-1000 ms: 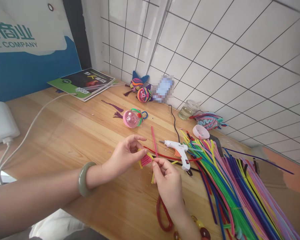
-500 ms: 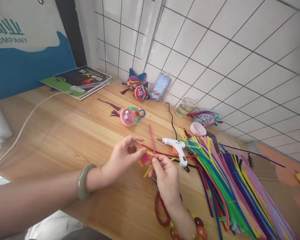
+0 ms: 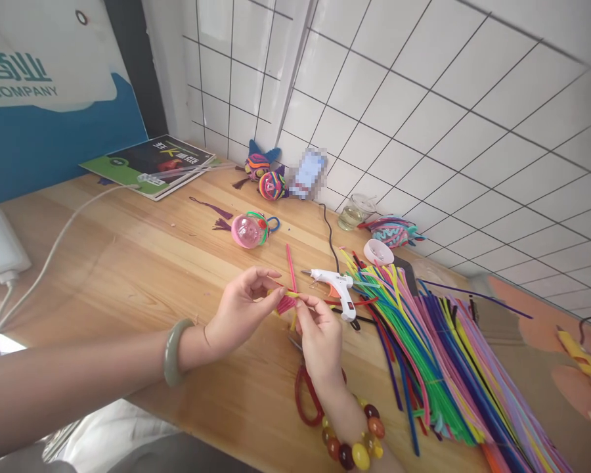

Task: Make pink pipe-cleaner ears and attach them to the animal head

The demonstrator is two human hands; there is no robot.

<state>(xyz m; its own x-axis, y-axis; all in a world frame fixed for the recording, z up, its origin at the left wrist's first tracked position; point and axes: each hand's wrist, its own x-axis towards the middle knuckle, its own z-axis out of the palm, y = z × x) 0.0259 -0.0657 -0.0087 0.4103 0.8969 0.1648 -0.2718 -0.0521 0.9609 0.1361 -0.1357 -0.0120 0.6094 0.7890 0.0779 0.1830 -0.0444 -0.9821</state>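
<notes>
Centrally, left hand point(image 3: 241, 312) and right hand point(image 3: 322, 335), fingers loosely curled, both pinching 1 pink-and-yellow piece point(image 3: 286, 304), red-handled scissors point(image 3: 300, 402) toward the tabletop's point(image 3: 187, 410) near edge.

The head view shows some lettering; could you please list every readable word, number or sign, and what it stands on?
"商业" on the blue-and-white board.
"COMPANY" below, same board; letter before it unclear.
"K" on the booklet; other characters too blurred.
Glue gun label: too small.
Phone screen: unreadable.

craft piece point(image 3: 286, 304): pink, yellow-edged | glue gun point(image 3: 342, 285): white, orange | scissors point(image 3: 298, 397): red-handled | wall point(image 3: 423, 118): white, black-gridded
</notes>
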